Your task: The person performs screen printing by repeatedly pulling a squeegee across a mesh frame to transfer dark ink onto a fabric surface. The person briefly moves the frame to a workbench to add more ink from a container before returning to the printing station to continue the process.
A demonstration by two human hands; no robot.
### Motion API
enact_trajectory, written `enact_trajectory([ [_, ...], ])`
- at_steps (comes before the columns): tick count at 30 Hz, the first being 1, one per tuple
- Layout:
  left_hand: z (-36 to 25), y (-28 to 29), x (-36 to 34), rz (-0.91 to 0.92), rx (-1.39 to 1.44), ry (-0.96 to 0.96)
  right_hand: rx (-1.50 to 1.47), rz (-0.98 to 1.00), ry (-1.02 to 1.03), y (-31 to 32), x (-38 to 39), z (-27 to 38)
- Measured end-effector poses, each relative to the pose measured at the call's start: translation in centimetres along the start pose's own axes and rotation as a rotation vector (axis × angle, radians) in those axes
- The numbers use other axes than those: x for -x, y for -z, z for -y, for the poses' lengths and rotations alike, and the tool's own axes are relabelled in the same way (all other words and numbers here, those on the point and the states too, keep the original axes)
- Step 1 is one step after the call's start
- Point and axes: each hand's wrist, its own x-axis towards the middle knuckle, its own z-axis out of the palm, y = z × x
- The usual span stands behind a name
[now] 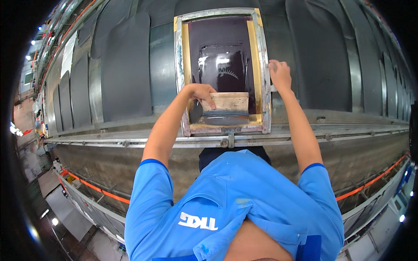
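A screen-printing frame (265,56) with metal sides lies on the long table in front of me. Its dark purple mesh (220,37) has yellowish tape along the inner edges and a pale curved mark near the middle. My left hand (203,93) grips the left end of a wooden squeegee (230,102), which stands across the near part of the mesh. Wet-looking ink shows along its lower edge. My right hand (280,74) is at the frame's right side, fingers curled in at the rim; whether they pinch the frame is hard to make out.
Dark fabric-like panels (124,69) lie along the table left of the frame, and more panels (320,61) lie to the right. A metal rail (174,141) runs along the table's near edge, close to my body. Orange tubing (100,190) runs along another structure behind me.
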Motion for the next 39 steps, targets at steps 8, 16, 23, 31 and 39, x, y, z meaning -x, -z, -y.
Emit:
enact_trajectory([
  [8,-7.1,9.8,1.9,-0.844,-0.481,-0.283,0.165,0.454,0.412,2.3,-7.9,14.2],
  [16,-4.6,3.6,-1.2,-1.346,-0.632,-0.551,-0.018,0.208,0.524,-4.4,-3.6,7.2],
  [23,2.0,-9.0,1.0,-1.262,-0.655,-0.588,-0.053,0.354,0.368,-1.4,11.9,6.9],
  [31,-1.2,-4.3,3.0,-1.082,-0.435,-0.463,-0.473,0.110,0.038,3.1,6.6,2.3],
  [39,-5.0,4.2,0.8,-1.292,-0.563,-0.561,-0.336,-0.275,0.060,-3.7,-0.3,-2.6],
])
